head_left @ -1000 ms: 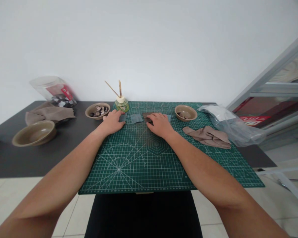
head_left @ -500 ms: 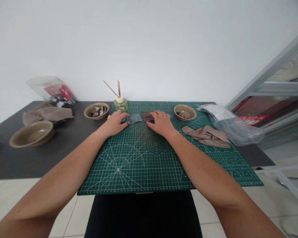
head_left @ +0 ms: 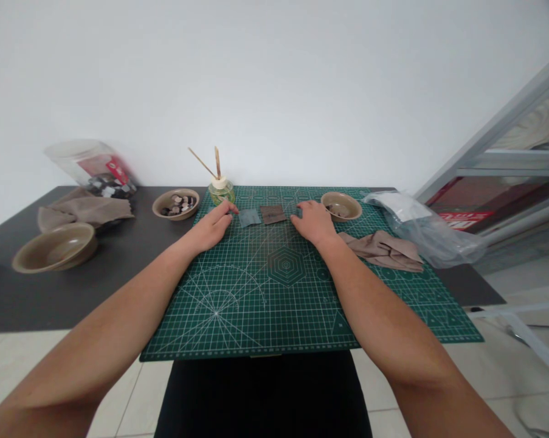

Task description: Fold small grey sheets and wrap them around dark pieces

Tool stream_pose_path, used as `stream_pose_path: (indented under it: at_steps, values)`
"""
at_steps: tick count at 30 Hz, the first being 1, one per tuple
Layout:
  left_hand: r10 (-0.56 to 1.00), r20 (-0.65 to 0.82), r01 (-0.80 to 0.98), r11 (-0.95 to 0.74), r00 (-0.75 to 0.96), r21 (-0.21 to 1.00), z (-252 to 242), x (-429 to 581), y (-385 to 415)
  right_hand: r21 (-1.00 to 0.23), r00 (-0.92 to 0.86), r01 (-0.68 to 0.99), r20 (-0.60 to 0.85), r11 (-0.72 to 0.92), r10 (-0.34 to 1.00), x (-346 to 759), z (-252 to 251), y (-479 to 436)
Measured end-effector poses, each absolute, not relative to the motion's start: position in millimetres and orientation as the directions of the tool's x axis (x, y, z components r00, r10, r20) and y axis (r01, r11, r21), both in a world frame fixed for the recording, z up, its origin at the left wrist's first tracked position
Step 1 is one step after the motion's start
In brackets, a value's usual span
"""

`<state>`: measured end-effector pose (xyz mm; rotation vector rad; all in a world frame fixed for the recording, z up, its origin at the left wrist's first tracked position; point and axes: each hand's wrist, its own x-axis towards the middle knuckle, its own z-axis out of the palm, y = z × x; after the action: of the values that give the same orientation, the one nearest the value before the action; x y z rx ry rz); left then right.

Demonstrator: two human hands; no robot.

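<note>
Two small square patches lie side by side on the green cutting mat (head_left: 274,304): a grey-blue patch (head_left: 250,218) and a brown patch (head_left: 273,213). My left hand (head_left: 214,226) rests just left of the grey-blue one, its fingers loosely bent and the index stretched toward the patch's edge; I see nothing in it. My right hand (head_left: 315,221) is right of the brown patch, apart from it, with fingers spread and nothing held. Close to its far side stands a tan bowl (head_left: 341,207) with a few dark pieces inside.
Behind my left hand is a reed diffuser bottle (head_left: 222,190). To its left are a bowl of small pieces (head_left: 176,204), an oval bowl (head_left: 55,247), a brown cloth (head_left: 85,210) and a clear jar (head_left: 92,167). Another cloth (head_left: 381,248) and a plastic bag (head_left: 431,234) lie right.
My right hand has let go of the brown patch and shifted right, so the whole patch shows. My left hand has drawn its fingers closer together and sits slightly back from the grey-blue patch.
</note>
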<state>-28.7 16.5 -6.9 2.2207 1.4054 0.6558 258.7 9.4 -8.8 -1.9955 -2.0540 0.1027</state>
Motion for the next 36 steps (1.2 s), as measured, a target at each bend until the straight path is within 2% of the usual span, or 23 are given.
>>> stream_pose_path:
  at_steps: [2,5,11,16,20,23,25,28,31,34,36]
  values:
    - [0.907,0.200,0.635,-0.404,0.370,0.658,-7,-28,16,-0.237,0.033,0.972,0.164,0.007,0.986,260,-7,10]
    - [0.894,0.237,0.598,-0.433,0.379,0.675,-6,-26,14,-0.221,0.062,0.975,0.148,-0.028,0.987,262,-7,10]
    - [0.893,0.258,0.508,-0.427,0.370,0.748,-7,-21,12,-0.199,0.006,0.980,0.149,0.024,0.989,263,-10,11]
    - [0.919,0.180,0.408,-0.323,0.352,0.854,-11,-21,13,-0.327,0.036,0.945,0.198,0.032,0.980,263,-1,12]
    - [0.928,0.146,0.286,-0.251,0.343,0.925,-13,-20,13,-0.458,-0.008,0.874,0.325,0.165,0.946,263,13,10]
    - [0.934,0.123,0.218,-0.204,0.335,0.954,-11,-18,12,-0.624,-0.031,0.717,0.419,0.312,0.908,260,19,7]
    - [0.941,0.116,0.189,-0.183,0.319,0.965,-9,-16,10,-0.738,0.025,0.589,0.422,0.328,0.906,255,17,6]
    - [0.948,0.113,0.155,-0.165,0.296,0.974,-6,-13,6,-0.848,0.061,0.442,0.354,0.293,0.933,244,7,5]
    - [0.955,0.103,0.150,-0.149,0.277,0.977,-4,-11,2,-0.948,-0.062,0.202,0.238,0.246,0.969,230,-5,4]
    - [0.955,0.076,0.146,-0.122,0.288,0.982,-3,-9,0,-0.985,-0.144,-0.079,0.162,0.152,0.976,216,-11,0]
    - [0.951,0.068,0.127,-0.111,0.300,0.986,-3,-8,-1,-0.976,-0.166,-0.200,0.122,0.088,0.979,208,-12,-3]
